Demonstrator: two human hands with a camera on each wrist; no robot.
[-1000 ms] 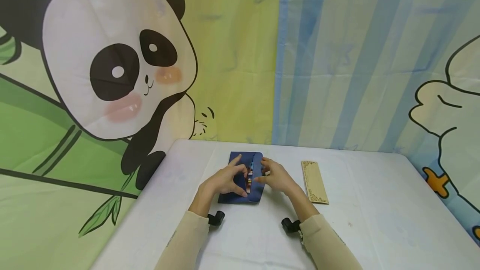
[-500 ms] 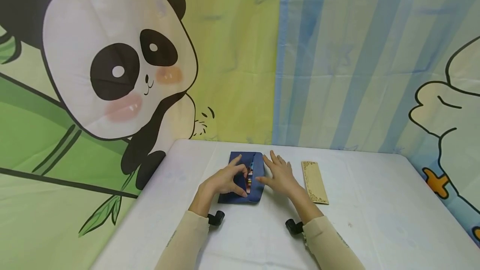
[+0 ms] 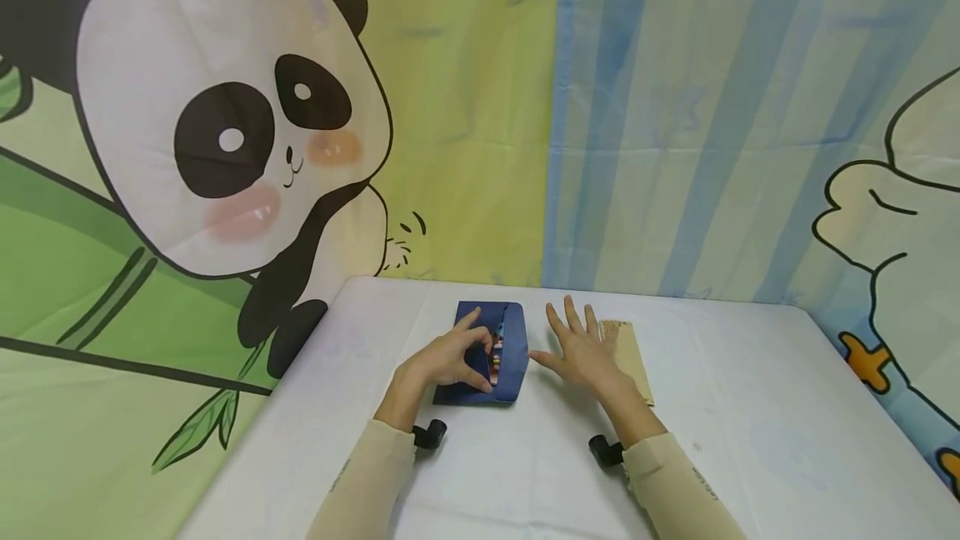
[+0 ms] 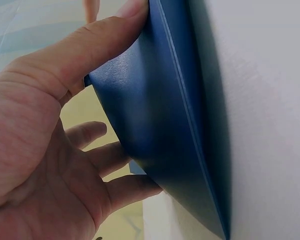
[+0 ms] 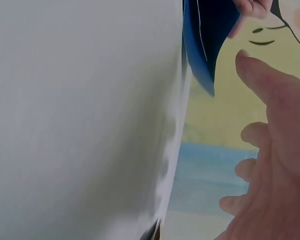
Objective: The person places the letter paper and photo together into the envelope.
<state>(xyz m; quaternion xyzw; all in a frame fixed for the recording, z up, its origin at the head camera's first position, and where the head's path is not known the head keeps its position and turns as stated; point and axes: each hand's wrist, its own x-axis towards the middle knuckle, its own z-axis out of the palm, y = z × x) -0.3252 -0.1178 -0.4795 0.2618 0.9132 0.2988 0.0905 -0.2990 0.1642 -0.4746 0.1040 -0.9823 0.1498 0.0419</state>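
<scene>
A dark blue envelope [image 3: 515,357] lies on the white table, its flap folded out to the right. Its mouth gapes, and a strip of a colourful printed card [image 3: 496,361] shows inside. My left hand [image 3: 444,359] holds the envelope by its pocket, thumb and fingers spread along the mouth. In the left wrist view the blue panel [image 4: 140,115] bulges between thumb and fingers, several fingertips hidden beyond it. Just right of the flap, my right hand [image 3: 588,361] is raised with fingers spread and nothing in it, thumb tip near the flap's edge.
A long beige card [image 3: 634,361] with ornate brown corners lies to the right, partly covered by my right hand in the head view. White cloth [image 3: 750,407] covers the table. Printed fabric with a panda [image 3: 240,123] hangs behind and at the sides.
My right hand has drawn away from the envelope's flap to the right, its fingers spreading, and overlaps the beige card. The left hand has stayed on the envelope.
</scene>
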